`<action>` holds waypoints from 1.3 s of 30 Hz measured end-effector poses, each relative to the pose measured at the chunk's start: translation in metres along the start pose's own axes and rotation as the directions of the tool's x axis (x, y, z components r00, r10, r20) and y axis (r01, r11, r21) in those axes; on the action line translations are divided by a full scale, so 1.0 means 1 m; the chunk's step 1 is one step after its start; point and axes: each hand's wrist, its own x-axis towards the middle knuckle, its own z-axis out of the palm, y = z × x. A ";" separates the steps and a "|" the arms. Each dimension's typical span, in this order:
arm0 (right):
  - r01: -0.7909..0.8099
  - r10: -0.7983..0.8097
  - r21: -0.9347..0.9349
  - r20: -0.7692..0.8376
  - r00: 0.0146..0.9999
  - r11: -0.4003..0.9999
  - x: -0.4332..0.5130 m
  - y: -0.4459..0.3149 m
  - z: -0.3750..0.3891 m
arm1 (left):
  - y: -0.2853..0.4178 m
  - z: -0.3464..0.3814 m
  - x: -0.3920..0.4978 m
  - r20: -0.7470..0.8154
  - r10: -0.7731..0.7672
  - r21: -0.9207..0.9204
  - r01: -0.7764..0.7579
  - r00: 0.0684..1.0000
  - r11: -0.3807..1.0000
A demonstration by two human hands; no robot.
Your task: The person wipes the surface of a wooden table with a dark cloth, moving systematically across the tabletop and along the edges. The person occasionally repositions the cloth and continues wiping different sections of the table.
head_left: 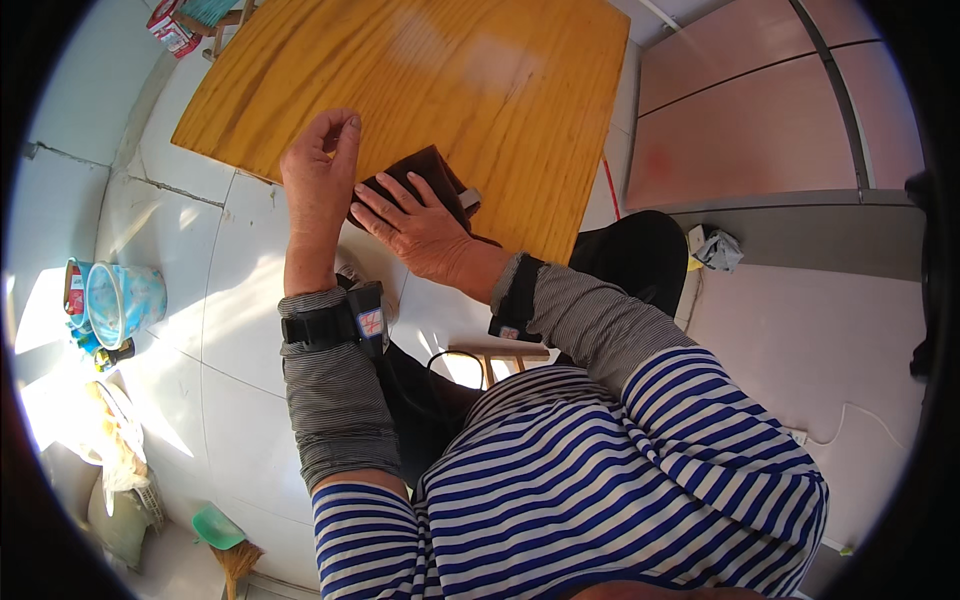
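Observation:
A folded dark brown cloth (421,166) lies at the near edge of a varnished wooden table (360,67). A small pale tag (470,198) shows on its right side. My right hand (421,229) rests flat on top of this cloth, palm down, fingers slightly spread. To the left, my left hand (321,154) is raised by the table's near edge, with its fingers curled in and the thumb against them. Nothing is visible in that curled hand, though the inside of its grip is partly hidden.
On the white tiled floor at left stand blue plastic bins (126,300) and a plastic bag (120,442). A green dustpan (217,526) and a straw broom (236,559) are at lower left. A wooden stool (499,352) is near my legs, and pinkish cabinet panels (750,127) stand at right.

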 end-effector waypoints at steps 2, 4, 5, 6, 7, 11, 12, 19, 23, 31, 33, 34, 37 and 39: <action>-0.004 0.004 0.008 0.016 1.000 1.000 -0.020 0.008 -0.008 | 0.000 0.003 0.001 -0.026 0.028 0.005 -0.028 0.999 1.000; -0.007 0.008 -0.023 0.051 0.999 1.000 -0.049 0.014 -0.021 | -0.001 0.005 0.002 -0.043 0.007 -0.011 -0.007 0.999 1.000; -0.003 0.006 -0.038 0.069 0.998 0.999 -0.063 0.018 -0.027 | -0.001 0.005 0.003 -0.047 0.027 -0.017 -0.028 0.999 0.999; -0.033 0.034 -0.018 0.075 0.997 0.999 -0.079 0.020 -0.035 | -0.002 0.005 0.003 -0.049 0.026 -0.026 -0.028 0.998 0.999; -0.066 0.066 0.000 0.089 0.994 0.998 -0.096 0.023 -0.043 | -0.003 0.005 0.002 -0.048 0.012 -0.041 -0.014 0.999 0.999; -0.116 0.120 -0.031 0.217 0.969 0.993 -0.163 0.034 -0.078 | -0.008 -0.001 -0.001 -0.026 0.024 -0.011 -0.024 0.999 1.000; -0.113 0.121 -0.048 0.232 0.965 0.992 -0.177 0.037 -0.086 | -0.008 -0.002 -0.001 -0.036 0.012 0.011 -0.012 0.999 1.000; -0.039 0.070 -0.125 0.254 0.965 0.991 -0.182 0.036 -0.079 | 0.003 -0.010 -0.008 -0.097 0.097 0.019 -0.096 0.991 0.995; -0.002 0.030 -0.118 0.236 0.971 0.993 -0.162 0.034 -0.072 | 0.008 -0.010 -0.012 -0.113 0.132 -0.001 -0.133 0.985 0.991; 0.083 -0.058 -0.131 0.181 0.982 0.988 -0.074 0.022 -0.038 | 0.009 -0.018 -0.013 -0.196 0.134 -0.082 -0.152 0.971 0.985; 0.099 -0.080 -0.116 0.163 0.983 0.988 -0.047 0.019 -0.025 | 0.010 -0.021 -0.013 -0.205 0.118 -0.093 -0.139 0.972 0.986; 0.110 -0.091 -0.121 0.154 0.984 0.987 -0.034 0.019 -0.018 | 0.010 -0.024 -0.012 -0.217 0.111 -0.116 -0.139 0.970 0.984; 0.127 -0.114 -0.100 0.123 0.986 0.987 0.006 0.019 0.011 | 0.012 -0.030 -0.012 -0.263 0.084 -0.176 -0.134 0.961 0.975; 0.088 -0.083 -0.020 0.195 0.977 0.996 0.036 0.019 0.033 | 0.014 -0.035 -0.013 -0.309 0.049 -0.227 -0.123 0.950 0.966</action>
